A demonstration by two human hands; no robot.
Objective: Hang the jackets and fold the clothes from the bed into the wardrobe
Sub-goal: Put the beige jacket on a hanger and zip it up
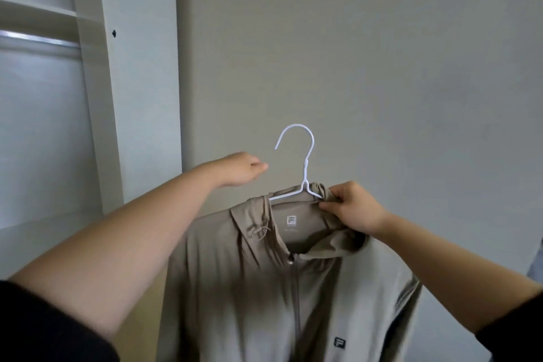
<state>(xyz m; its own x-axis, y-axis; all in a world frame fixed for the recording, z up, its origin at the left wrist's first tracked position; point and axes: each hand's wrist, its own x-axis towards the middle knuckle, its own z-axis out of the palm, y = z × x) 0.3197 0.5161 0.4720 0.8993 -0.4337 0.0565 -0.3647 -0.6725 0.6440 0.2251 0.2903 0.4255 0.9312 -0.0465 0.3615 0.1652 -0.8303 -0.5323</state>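
- White wardrobe [138,73] at left, cut off by the frame edge; its metal hanging rail [38,40] only partly in view, bare where visible.
- Left hand [239,169] reaches forward with arm stretched out, near the hanger hook but apart from it; fingers mostly hidden behind the hand, look loosely extended, holding nothing.
- White wire hanger [296,156] upright, hook free in the air, shoulders tucked inside the collar.
- Beige zip-up jacket [293,288] hangs on the hanger in front of the grey wall; lower part cut off.
- Right hand [352,209] raised, grip pinching the collar fabric at the hanger's right shoulder.
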